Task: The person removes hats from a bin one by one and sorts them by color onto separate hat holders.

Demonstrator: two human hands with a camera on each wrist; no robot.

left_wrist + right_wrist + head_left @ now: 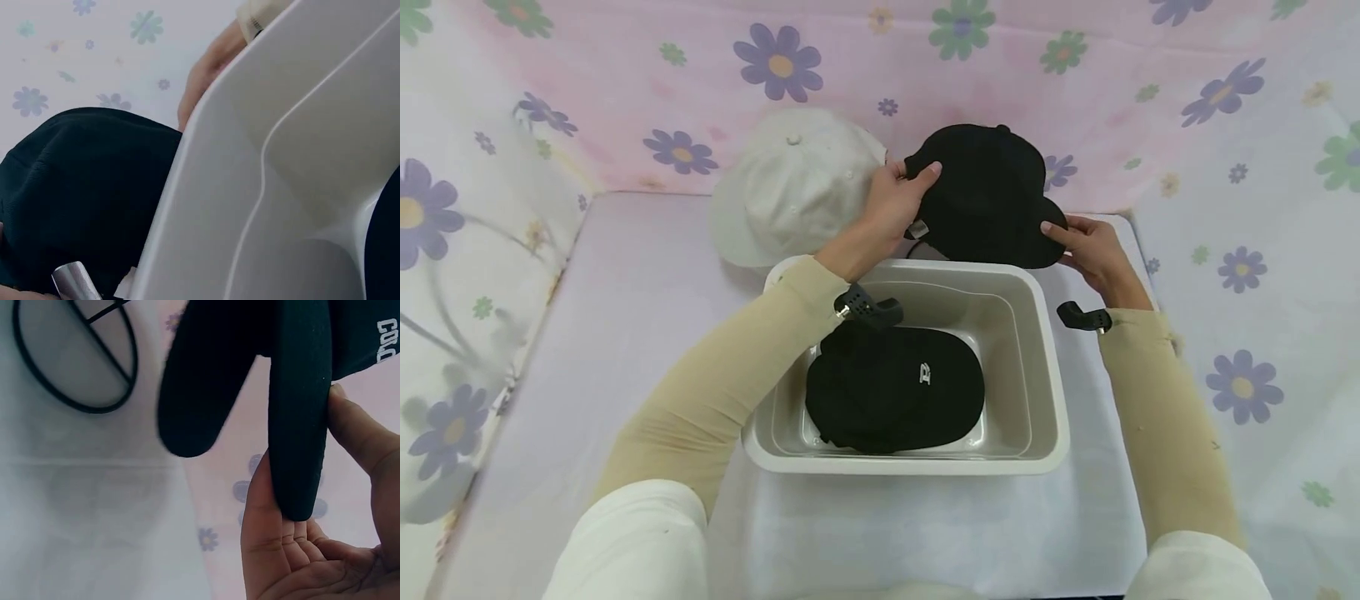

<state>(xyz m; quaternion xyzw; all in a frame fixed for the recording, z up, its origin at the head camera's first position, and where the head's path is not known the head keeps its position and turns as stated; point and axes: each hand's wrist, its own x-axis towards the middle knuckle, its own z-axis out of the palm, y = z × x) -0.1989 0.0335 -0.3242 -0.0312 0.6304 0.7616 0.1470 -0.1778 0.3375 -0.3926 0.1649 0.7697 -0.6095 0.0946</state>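
Note:
Behind the bin, a black baseball cap [988, 187] is held up between both hands. My left hand [887, 204] grips its back edge, thumb on top, near a small white tag. On the other side, my right hand [1097, 250] pinches the brim [300, 425] between thumb and fingers. White lettering [387, 340] shows in part on the front. A metal buckle [76, 281] appears low in the left wrist view. Beside the brim, the right wrist view has a second dark brim-shaped piece [200, 394]; whose it is I cannot tell.
A pale plastic bin [1051, 400] stands on the white-covered table, with another black cap [895, 392] bearing a small white emblem inside. Left of the held cap is a white cap [805, 183]. A black wire ring [94, 409] is at upper left in the right wrist view. Flowered cloth surrounds the table.

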